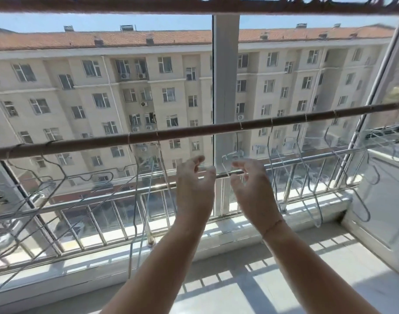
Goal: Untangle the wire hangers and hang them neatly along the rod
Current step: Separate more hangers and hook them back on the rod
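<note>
Wire hanger (225,166) dangles between left hand (195,186) and right hand (254,189), both half-curled.

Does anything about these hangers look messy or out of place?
Yes. The left hangers on the rod cross one another and splay at slanted angles, so they look tangled. The right hangers hang apart and fairly evenly, which makes the left bunch stand out.
</note>
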Tool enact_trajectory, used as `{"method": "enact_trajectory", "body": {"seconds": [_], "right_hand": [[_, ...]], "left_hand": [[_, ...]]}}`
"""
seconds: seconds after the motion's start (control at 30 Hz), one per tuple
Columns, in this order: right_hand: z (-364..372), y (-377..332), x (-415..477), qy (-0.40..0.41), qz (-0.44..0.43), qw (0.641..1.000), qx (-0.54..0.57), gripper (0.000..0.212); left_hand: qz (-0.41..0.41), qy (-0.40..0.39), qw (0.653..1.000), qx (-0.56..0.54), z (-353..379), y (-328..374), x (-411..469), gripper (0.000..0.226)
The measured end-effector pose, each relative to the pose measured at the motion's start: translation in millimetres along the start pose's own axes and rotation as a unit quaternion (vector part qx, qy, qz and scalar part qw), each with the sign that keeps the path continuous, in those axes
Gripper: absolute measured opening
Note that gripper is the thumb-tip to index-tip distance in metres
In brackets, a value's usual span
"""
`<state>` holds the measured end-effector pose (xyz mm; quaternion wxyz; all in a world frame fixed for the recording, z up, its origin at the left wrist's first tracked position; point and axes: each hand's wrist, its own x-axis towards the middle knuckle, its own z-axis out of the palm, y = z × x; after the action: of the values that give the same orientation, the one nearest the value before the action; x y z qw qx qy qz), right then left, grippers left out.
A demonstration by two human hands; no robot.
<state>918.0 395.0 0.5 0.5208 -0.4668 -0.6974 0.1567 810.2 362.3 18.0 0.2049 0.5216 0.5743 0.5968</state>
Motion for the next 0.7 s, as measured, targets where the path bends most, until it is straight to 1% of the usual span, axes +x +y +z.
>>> {"method": "enact_trajectory", "body": {"seconds": [0.07, 0.13, 0.17, 0.23, 0.3, 0.4, 0.57, 0.63, 0.7], "right_hand": [[-9.0, 11.6, 0.4, -0.02, 0.026, 0.999, -0.015, 0.034], [-11.7, 22.5, -4.3, -0.048, 0.057, 0.997, -0.01, 0.041], [-12.3, 28.6, -6.7, -0.059, 0.069, 0.996, -0.003, 0.042], [-11.5, 39.7, -12.2, -0.085, 0.094, 0.991, 0.032, 0.036], [-10.1, 49.3, -16.6, -0.111, 0.12, 0.983, 0.085, 0.029], [-6.4, 58.6, -19.9, -0.117, 0.139, 0.974, 0.134, 0.027], [-7.7, 58.5, 4.9, -0.116, 0.125, 0.97, 0.172, 0.017], [-4.6, 59.2, 18.9, -0.119, 0.125, 0.969, 0.176, 0.014], [0.2, 60.6, 27.9, -0.125, 0.129, 0.967, 0.182, 0.012]], "left_hand": [[-0.085, -0.055, 0.993, -0.053, 23.7, 2.7, 3.7, 0.039], [-0.168, -0.078, 0.978, -0.093, 45.1, 0.6, 8.7, 0.038], [-0.197, -0.082, 0.971, -0.106, 55.0, -1.9, 11.6, 0.036], [-0.233, -0.084, 0.961, -0.121, 70.7, -6.6, 17.2, 0.024], [-0.26, -0.075, 0.951, -0.148, 82.9, -9.0, 20.2, 0.016], [-0.289, -0.057, 0.936, -0.192, 92.7, -9.8, 23.7, 0.018], [-0.3, -0.016, 0.926, -0.228, 105.2, -6.2, 47.8, 0.018], [-0.303, -0.002, 0.922, -0.242, 107.6, -4.7, 60.4, 0.025], [-0.308, 0.013, 0.918, -0.25, 107.7, -6.5, 68.2, 0.027]]}}
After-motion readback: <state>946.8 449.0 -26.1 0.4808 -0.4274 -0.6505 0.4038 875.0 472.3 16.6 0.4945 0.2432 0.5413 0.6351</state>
